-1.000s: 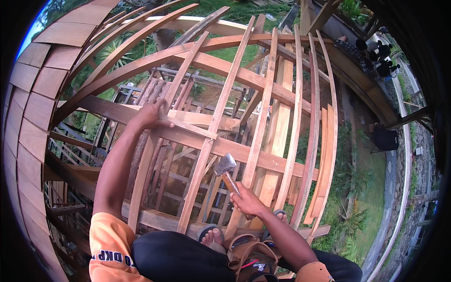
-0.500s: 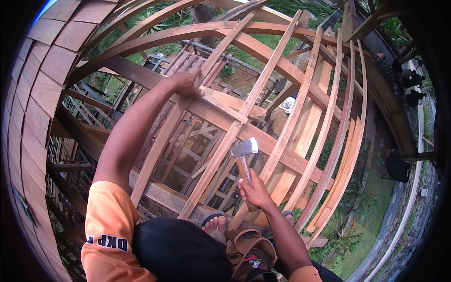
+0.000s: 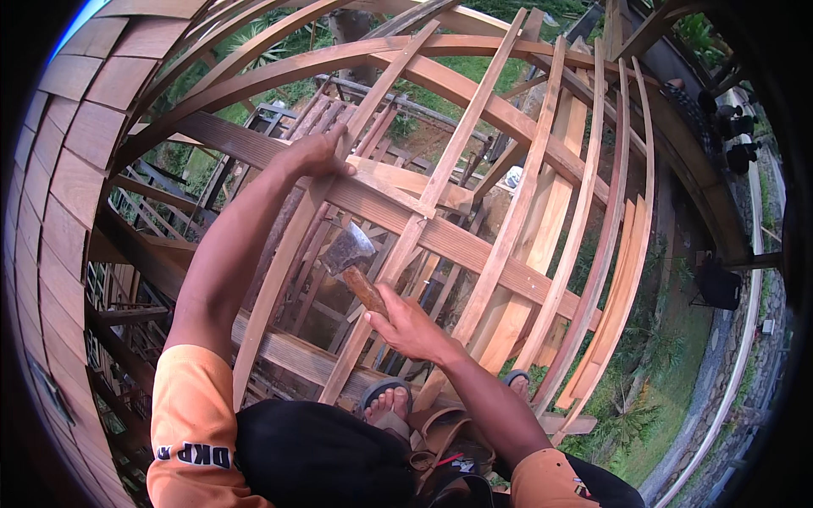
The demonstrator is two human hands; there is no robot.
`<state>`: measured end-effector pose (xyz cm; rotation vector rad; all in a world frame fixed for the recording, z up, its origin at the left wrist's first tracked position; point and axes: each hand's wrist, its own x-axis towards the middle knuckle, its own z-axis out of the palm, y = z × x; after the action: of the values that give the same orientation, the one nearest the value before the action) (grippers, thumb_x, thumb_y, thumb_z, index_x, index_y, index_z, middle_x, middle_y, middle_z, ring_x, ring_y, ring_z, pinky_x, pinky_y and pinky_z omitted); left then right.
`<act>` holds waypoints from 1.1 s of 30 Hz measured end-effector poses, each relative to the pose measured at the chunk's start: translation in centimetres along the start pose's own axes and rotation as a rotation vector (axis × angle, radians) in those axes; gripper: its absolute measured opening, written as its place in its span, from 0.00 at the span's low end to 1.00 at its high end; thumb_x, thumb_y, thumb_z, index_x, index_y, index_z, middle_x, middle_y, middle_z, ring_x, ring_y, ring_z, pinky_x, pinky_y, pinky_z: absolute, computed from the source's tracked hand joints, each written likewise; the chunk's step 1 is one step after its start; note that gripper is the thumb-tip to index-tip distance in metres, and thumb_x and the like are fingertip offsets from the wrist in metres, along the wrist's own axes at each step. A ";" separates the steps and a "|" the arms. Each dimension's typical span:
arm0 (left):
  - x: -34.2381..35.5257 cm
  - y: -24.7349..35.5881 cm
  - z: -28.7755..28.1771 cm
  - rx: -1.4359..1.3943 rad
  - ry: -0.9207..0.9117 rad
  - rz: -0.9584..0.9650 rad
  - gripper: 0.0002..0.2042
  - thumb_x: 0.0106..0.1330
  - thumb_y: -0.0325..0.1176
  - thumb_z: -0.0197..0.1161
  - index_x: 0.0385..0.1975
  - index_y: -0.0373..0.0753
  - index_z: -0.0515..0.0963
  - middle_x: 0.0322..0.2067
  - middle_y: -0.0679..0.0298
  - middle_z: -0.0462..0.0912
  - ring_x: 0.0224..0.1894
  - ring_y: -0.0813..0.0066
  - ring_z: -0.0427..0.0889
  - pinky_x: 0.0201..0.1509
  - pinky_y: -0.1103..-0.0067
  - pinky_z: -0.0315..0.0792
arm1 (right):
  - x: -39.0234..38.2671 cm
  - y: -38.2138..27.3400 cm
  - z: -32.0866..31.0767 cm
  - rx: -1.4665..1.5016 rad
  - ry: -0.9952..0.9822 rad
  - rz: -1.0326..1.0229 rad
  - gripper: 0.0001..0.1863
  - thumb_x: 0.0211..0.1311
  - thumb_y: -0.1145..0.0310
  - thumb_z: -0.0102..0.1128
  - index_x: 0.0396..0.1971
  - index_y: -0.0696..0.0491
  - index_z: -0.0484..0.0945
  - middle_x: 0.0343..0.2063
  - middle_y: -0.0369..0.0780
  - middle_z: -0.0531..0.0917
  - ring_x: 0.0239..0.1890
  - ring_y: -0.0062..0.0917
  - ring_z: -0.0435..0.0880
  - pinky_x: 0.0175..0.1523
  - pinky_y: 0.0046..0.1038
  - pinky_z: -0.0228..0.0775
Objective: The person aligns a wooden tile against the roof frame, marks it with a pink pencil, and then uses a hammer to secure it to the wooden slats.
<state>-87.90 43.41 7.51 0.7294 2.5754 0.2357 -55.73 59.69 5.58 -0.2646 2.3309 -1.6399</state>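
My right hand [image 3: 406, 323] is wrapped round the wooden handle of a hatchet [image 3: 349, 250]. Its grey steel head points up and left, over the gap between two battens. Up ahead, my left hand [image 3: 320, 157] closes on a short wooden strip [image 3: 394, 193] where it meets a long batten [image 3: 296, 241]. The strip's other end lies against the neighbouring batten [image 3: 411, 237]. Beneath the battens a broad crosswise beam [image 3: 474, 252] runs down to the right. Part of my left fingers is hidden behind the wood.
Curved rafters and several battens [image 3: 529, 182] form an open frame with gaps down to the ground. Wooden shingles [image 3: 68, 207] cover the left side. My sandalled foot [image 3: 391, 401] rests on the frame beside a brown tool pouch [image 3: 445, 436]. Grass and a stone wall lie below right.
My right hand has swung the hatchet left, and its head now leans to the upper left. My left hand keeps its place on the wood. The whole view has shifted slightly.
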 end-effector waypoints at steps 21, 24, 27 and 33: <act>-0.7 4.4 2.0 0.262 0.144 0.187 0.46 0.46 0.66 0.73 0.63 0.44 0.73 0.66 0.51 0.68 0.71 0.48 0.62 0.69 0.39 0.51 | -8.9 5.5 -1.8 0.422 0.135 0.593 0.12 0.72 0.66 0.56 0.45 0.55 0.65 0.26 0.36 0.78 0.22 0.18 0.78 0.26 0.25 0.74; -0.5 6.7 1.6 0.056 0.122 0.234 0.45 0.51 0.69 0.68 0.62 0.40 0.73 0.67 0.48 0.66 0.72 0.44 0.60 0.71 0.37 0.46 | -8.8 5.6 -1.7 0.424 0.144 0.639 0.13 0.72 0.66 0.56 0.45 0.56 0.64 0.26 0.36 0.78 0.22 0.18 0.78 0.25 0.25 0.73; -1.5 8.7 3.0 0.197 0.244 0.216 0.45 0.52 0.72 0.65 0.62 0.41 0.73 0.68 0.50 0.65 0.74 0.46 0.55 0.71 0.35 0.40 | -9.0 6.0 -1.5 0.449 0.178 0.632 0.13 0.72 0.67 0.55 0.47 0.56 0.64 0.26 0.36 0.78 0.22 0.18 0.78 0.25 0.26 0.73; -4.2 5.1 2.5 0.183 0.340 -0.042 0.45 0.51 0.64 0.71 0.67 0.44 0.69 0.72 0.45 0.57 0.76 0.44 0.49 0.70 0.33 0.40 | -9.3 6.2 -2.8 0.486 0.209 0.661 0.16 0.73 0.68 0.54 0.55 0.54 0.64 0.27 0.35 0.75 0.22 0.15 0.74 0.25 0.22 0.70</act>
<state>-81.24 45.54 8.30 0.7535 2.9625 0.1184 -47.78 67.09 1.79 0.7230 1.7575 -1.8308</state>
